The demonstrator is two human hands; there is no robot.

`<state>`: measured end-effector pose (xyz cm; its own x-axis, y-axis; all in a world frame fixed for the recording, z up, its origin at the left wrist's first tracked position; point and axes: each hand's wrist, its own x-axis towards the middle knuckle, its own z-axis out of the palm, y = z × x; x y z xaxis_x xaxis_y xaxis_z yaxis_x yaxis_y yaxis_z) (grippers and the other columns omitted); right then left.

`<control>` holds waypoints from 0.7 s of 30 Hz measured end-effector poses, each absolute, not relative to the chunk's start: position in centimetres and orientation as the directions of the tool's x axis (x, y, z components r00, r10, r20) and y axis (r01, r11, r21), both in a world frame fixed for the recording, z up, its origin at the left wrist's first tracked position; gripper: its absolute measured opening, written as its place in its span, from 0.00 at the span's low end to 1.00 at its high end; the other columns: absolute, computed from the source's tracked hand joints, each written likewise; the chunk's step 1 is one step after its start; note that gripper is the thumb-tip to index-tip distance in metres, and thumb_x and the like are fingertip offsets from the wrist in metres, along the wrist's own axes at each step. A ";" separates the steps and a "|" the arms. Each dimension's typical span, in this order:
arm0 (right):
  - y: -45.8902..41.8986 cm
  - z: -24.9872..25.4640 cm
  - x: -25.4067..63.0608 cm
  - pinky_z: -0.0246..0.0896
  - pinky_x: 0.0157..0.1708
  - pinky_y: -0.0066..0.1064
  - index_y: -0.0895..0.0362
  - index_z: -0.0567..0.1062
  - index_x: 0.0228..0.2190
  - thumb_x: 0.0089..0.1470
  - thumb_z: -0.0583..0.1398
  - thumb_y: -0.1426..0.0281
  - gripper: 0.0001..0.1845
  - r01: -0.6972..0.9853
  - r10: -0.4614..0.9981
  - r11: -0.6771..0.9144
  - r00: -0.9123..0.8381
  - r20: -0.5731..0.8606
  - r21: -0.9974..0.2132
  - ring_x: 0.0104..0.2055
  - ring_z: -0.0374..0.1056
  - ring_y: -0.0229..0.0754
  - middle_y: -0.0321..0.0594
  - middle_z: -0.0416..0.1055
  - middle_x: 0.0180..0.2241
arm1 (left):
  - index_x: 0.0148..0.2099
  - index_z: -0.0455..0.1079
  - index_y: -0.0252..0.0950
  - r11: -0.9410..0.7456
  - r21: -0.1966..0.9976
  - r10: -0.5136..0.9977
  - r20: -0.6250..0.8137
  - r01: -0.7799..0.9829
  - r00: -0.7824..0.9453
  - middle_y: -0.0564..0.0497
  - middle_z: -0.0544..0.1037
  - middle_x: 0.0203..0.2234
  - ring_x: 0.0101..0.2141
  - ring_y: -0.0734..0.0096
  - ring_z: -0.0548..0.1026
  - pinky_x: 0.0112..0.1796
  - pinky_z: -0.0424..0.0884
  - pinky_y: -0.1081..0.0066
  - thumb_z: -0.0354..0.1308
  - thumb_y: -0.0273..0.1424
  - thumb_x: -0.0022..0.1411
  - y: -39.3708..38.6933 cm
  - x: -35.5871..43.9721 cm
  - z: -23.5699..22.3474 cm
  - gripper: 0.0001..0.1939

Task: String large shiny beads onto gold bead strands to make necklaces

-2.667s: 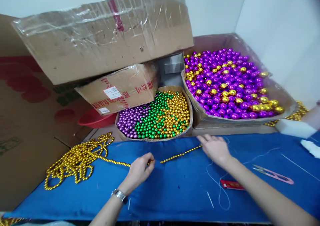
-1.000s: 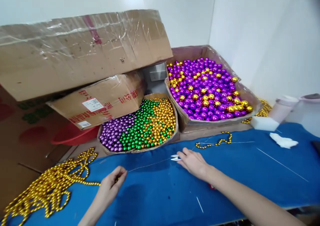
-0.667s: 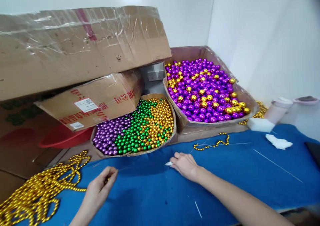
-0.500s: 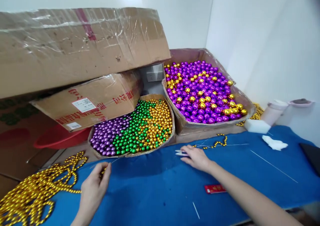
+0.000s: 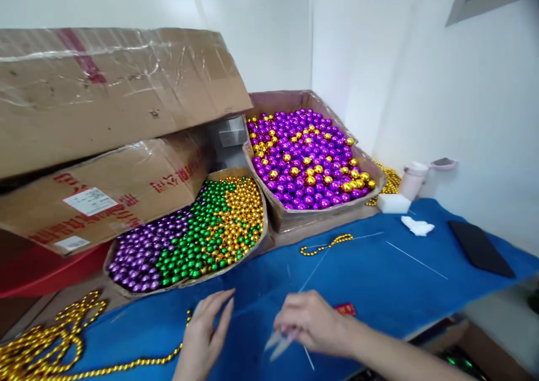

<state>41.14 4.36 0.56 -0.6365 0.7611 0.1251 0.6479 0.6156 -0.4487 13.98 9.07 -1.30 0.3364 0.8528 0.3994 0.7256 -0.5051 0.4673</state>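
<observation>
On the blue cloth point(image 5: 379, 280) my left hand point(image 5: 204, 336) lies with its fingers stretched out, right beside the loose end of a long gold bead strand point(image 5: 63, 347) that piles up at the left. My right hand point(image 5: 311, 322) is closed on pale thread snips point(image 5: 278, 341), which are blurred by motion. From that hand a thin white thread point(image 5: 311, 268) runs up to a short gold bead strand point(image 5: 326, 245) in front of the boxes.
A low tray point(image 5: 263, 223) holds small purple, green and gold beads. A cardboard box point(image 5: 295, 219) is full of bigger purple and gold balls. Stacked cartons point(image 5: 105, 100) lean at the left above a red basin point(image 5: 25, 274). At the right lie a white block point(image 5: 393, 203), tissue point(image 5: 416, 225) and black phone point(image 5: 480, 249).
The view has swung right and down. My right hand drew back toward me with the snips. My left hand let go of the strand end and spread its fingers.
</observation>
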 end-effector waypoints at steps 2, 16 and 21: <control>1.5 1.4 40.3 0.60 0.38 0.16 0.52 0.76 0.40 0.58 0.57 0.70 0.09 0.516 0.687 0.673 -0.701 0.191 -0.529 0.37 0.70 0.29 0.31 0.76 0.35 | 0.48 0.72 0.43 -0.476 0.690 0.868 0.271 0.545 0.415 0.47 0.77 0.46 0.47 0.61 0.74 0.48 0.69 0.64 0.50 0.38 0.65 7.6 18.3 0.9 0.15; -8.9 1.4 52.9 0.58 0.23 0.24 0.55 0.74 0.31 0.57 0.58 0.60 0.12 -0.107 0.999 0.029 -0.013 0.031 -0.994 0.24 0.64 0.32 0.36 0.71 0.28 | 0.35 0.72 0.33 -0.341 0.897 0.507 -0.077 0.282 0.858 0.49 0.77 0.28 0.30 0.70 0.72 0.33 0.67 0.74 0.47 0.40 0.66 3.2 31.6 1.6 0.18; -11.5 -2.8 55.9 0.49 0.20 0.23 0.56 0.70 0.34 0.60 0.52 0.56 0.17 -0.037 0.993 -0.093 0.070 -0.096 -0.995 0.18 0.50 0.27 0.35 0.70 0.29 | 0.32 0.69 0.35 -0.457 0.819 0.543 -0.053 0.348 0.838 0.51 0.75 0.26 0.29 0.69 0.70 0.32 0.63 0.72 0.47 0.34 0.67 2.5 33.7 0.7 0.14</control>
<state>55.94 -11.55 -2.77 0.0704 0.9929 -0.0956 -0.0370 -0.0932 -0.9950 33.69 2.50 0.75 0.8380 0.5431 -0.0531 0.3477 -0.4566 0.8189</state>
